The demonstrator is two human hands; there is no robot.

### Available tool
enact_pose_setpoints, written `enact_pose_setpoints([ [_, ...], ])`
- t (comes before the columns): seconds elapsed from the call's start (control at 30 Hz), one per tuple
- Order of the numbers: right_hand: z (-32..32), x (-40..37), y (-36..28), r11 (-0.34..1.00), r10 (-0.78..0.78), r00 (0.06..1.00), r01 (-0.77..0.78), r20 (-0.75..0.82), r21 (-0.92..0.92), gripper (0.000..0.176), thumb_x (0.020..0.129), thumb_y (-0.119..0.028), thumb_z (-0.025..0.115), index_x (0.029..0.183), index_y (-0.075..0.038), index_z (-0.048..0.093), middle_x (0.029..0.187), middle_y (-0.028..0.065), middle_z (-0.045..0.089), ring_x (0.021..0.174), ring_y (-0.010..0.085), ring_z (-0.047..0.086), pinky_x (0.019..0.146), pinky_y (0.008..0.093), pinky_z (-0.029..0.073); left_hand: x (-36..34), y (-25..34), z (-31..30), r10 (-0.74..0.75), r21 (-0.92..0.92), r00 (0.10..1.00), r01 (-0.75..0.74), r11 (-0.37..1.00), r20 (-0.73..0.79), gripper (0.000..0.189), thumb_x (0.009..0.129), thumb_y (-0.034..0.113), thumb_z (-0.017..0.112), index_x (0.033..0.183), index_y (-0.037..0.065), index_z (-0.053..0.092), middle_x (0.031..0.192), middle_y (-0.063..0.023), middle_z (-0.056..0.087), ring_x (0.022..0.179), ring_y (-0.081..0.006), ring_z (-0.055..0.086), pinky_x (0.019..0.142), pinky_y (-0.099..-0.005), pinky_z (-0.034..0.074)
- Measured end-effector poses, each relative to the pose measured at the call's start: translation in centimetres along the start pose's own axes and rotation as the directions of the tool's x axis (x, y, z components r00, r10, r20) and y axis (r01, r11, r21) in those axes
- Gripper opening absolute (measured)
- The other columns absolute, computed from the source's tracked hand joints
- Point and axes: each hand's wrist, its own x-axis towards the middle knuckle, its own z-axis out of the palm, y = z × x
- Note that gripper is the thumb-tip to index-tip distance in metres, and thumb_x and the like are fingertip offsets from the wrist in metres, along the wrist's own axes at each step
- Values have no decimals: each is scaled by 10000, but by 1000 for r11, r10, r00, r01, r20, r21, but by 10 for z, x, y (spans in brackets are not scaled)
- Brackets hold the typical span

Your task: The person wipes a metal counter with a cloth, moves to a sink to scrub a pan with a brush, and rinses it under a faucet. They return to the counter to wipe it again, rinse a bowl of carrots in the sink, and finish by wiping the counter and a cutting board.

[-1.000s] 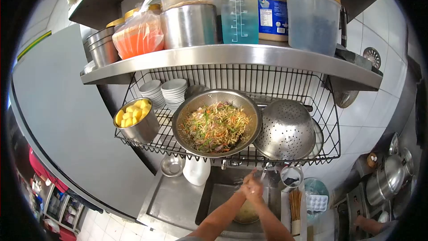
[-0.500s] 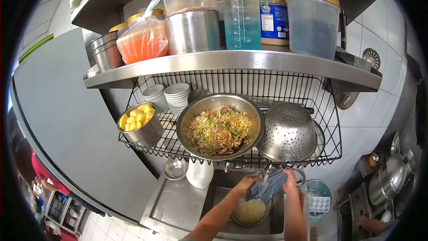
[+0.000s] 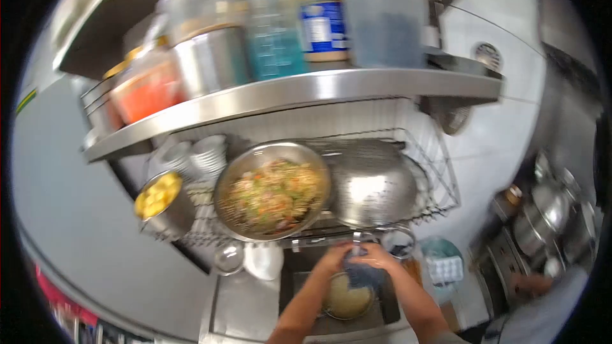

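Over the sink (image 3: 299, 264), my left hand (image 3: 336, 257) and my right hand (image 3: 375, 257) are close together just below the faucet (image 3: 357, 237). Both grip a dark blue-grey cloth (image 3: 364, 275), which hangs beneath them. The fingers are blurred but look closed around its top. Below the cloth, a round pan (image 3: 347, 301) with something pale yellow in it sits in the sink, partly hidden by the cloth.
The wire rack (image 3: 446, 207) above holds a bowl of shredded vegetables (image 3: 274, 194), a colander (image 3: 373, 185) and a pot of yellow pieces (image 3: 175, 216). A white jug (image 3: 263, 261) stands left of the sink. Another person's hand (image 3: 532, 285) is at lower right.
The view has swung and blurred. My hands have come closer together, and the cloth, earlier stretched between them, now hangs bunched. The other person's arm and clothing show more at lower right.
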Motion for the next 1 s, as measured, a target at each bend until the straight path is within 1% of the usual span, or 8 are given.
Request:
enact_pose_setpoints([
  [0.07, -1, 5, 43, 966, 257, 950, -253, -174, 48, 710, 794, -312, 779, 1284, 111, 488, 1192, 233, 611, 1082, 300, 598, 920, 374, 468, 10, -10, -51, 360, 419, 731, -647, 637, 579, 449, 804, 225, 743, 1217, 91, 629, 1072, -44, 665, 1067, -194, 580, 768, -327, 484],
  [0.1, -8, -3, 35, 955, 273, 898, -210, -344, 210, 671, 799, -300, 775, 1239, 128, 506, 1152, 227, 627, 1073, 292, 603, 906, 370, 478, 15, -6, -41, -53, 398, 962, -61, 915, 269, 447, 802, 184, 729, 1225, 87, 625, 1039, -26, 681, 1031, -185, 581, 694, -291, 471],
  [0.2, 20, 21, 72, 606, 405, 773, 174, -489, 776, 511, 823, -271, 745, 1143, 88, 572, 1033, 168, 673, 988, 260, 633, 836, 354, 506, 42, -38, -70, 252, 248, 953, -289, 925, 171, 148, 863, 186, 688, 941, 72, 634, 863, -25, 631, 694, -132, 563, 592, -282, 446],
  [0.33, 100, 13, -12, 973, -77, 619, 217, -781, 76, 225, 816, -255, 701, 917, -63, 641, 838, 139, 634, 840, 296, 619, 721, 444, 481, 34, -50, -21, 335, -247, 931, -293, 924, 148, 225, 944, 352, 557, 937, 131, 602, 891, -12, 592, 800, -196, 575, 710, -389, 477],
  [0.4, 92, 7, -27, 877, -467, 548, 184, -695, -444, 324, 841, -354, 699, 920, -40, 678, 927, 214, 655, 897, 381, 638, 756, 475, 516, 88, -123, -47, 823, 290, 556, -773, 564, -117, 245, 904, 245, 606, 1080, 74, 597, 1063, -69, 622, 951, -208, 622, 774, -394, 517],
  [0.53, 76, 36, 29, 979, -8, 685, -144, -729, -146, 413, 915, -427, 575, 939, -22, 649, 920, 227, 648, 915, 410, 623, 766, 499, 494, 19, -35, -12, -64, 119, 998, 63, 991, 2, 324, 944, 230, 490, 1149, -11, 561, 1117, -89, 612, 1026, -224, 588, 857, -408, 483],
  [0.87, 72, 26, 35, 999, -8, 902, -13, -433, -45, 574, 771, -235, 724, 1239, 40, 537, 880, 219, 669, 876, 301, 664, 747, 439, 505, -66, 29, 16, 470, 353, 878, -471, 809, 94, 317, 946, 135, 593, 1215, -13, 519, 1113, -64, 583, 1051, -180, 545, 868, -339, 468],
  [1.0, 93, 44, 26, 996, 79, 869, -47, -488, 77, 557, 761, -147, 647, 1271, 40, 525, 1170, 289, 593, 1137, 340, 577, 971, 423, 448, -22, -48, -45, -26, 639, 892, -303, 707, 451, 604, 771, 171, 746, 1300, 35, 485, 1206, -84, 565, 1062, -225, 564, 896, -348, 467],
])
